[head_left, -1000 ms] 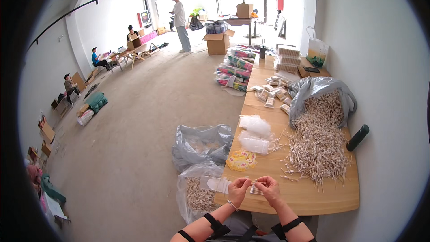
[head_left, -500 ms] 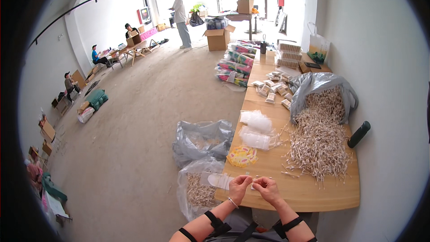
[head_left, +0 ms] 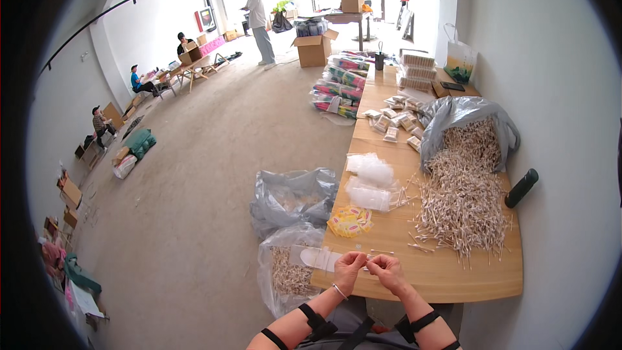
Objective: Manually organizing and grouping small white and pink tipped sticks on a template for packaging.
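At the near edge of the wooden table (head_left: 414,285), my left hand (head_left: 348,271) and my right hand (head_left: 389,273) are close together with fingertips pinched. A few cotton swabs (head_left: 370,260) show between the fingers of both hands; how many is hidden. Just left of my left hand lies a clear plastic sleeve with a rounded white end (head_left: 317,258), reaching past the table's edge. A large heap of loose cotton swabs (head_left: 460,214) spills from a grey plastic bag (head_left: 502,120) at the right. Yellow printed cards (head_left: 350,221) lie beyond my left hand, near flat clear pouches (head_left: 370,193).
Filled swab packets (head_left: 391,134) lie farther up the table, before stacked packs (head_left: 416,68). A dark cylinder (head_left: 521,188) stands by the wall. On the floor at left, a grey bag (head_left: 265,204) and a clear bag of swabs (head_left: 295,275) adjoin the table. Other people sit and stand farther off.
The view has shifted slightly. My hands stay together in nearly the same place, and more of the swabs shows between my fingers.
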{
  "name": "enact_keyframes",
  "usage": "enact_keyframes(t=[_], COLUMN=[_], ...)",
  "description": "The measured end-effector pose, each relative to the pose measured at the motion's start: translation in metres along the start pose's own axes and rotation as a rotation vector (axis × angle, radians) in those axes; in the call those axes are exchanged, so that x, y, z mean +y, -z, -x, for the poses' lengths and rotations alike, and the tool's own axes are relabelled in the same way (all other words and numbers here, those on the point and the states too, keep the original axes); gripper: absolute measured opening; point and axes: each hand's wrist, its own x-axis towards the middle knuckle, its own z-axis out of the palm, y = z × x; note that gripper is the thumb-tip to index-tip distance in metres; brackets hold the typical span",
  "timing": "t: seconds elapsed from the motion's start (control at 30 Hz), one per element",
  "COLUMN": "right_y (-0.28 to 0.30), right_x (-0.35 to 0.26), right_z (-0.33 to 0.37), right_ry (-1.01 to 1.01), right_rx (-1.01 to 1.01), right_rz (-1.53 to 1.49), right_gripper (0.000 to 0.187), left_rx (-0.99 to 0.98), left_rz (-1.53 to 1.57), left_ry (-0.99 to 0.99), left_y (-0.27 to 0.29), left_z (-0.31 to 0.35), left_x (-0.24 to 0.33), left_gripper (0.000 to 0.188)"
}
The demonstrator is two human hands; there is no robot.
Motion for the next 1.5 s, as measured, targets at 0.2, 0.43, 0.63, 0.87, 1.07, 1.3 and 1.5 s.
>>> enact_keyframes(t=[0.2, 0.43, 0.63, 0.87, 1.07, 1.3, 1.5], right_y=[0.000, -0.009, -0.004, -0.005, 0.000, 0.000, 0.000], right_x=[0.001, 0.005, 0.017, 0.008, 0.011, 0.003, 0.009], right_z=[0.006, -0.003, 0.002, 0.011, 0.012, 0.013, 0.014], right_ry=[-0.048, -0.001, -0.089, -0.127, -0.132, -0.153, -0.120], right_rx=[-0.026, -0.072, -0.056, -0.094, -0.123, -0.171, -0.131], right_rz=[-0.006, 0.032, 0.007, -0.101, -0.175, -0.176, -0.179], right_gripper=[0.016, 0.020, 0.016, 0.016, 0.018, 0.017, 0.016], left_rx=[-0.012, 0.061, -0.006, -0.059, -0.125, -0.163, -0.159], left_rz=[-0.011, -0.010, 0.102, 0.046, 0.045, 0.083, 0.040], left_ry=[0.028, -0.002, 0.061, 0.087, 0.091, 0.096, 0.099], left_y=[0.003, 0.010, 0.011, 0.012, 0.004, 0.009, 0.010], left_z=[0.006, 0.003, 0.005, 0.009, 0.012, 0.006, 0.010], left_x=[-0.004, -0.001, -0.007, -0.008, 0.002, 0.007, 0.003], left_gripper=[0.016, 0.013, 0.013, 0.011, 0.015, 0.020, 0.020])
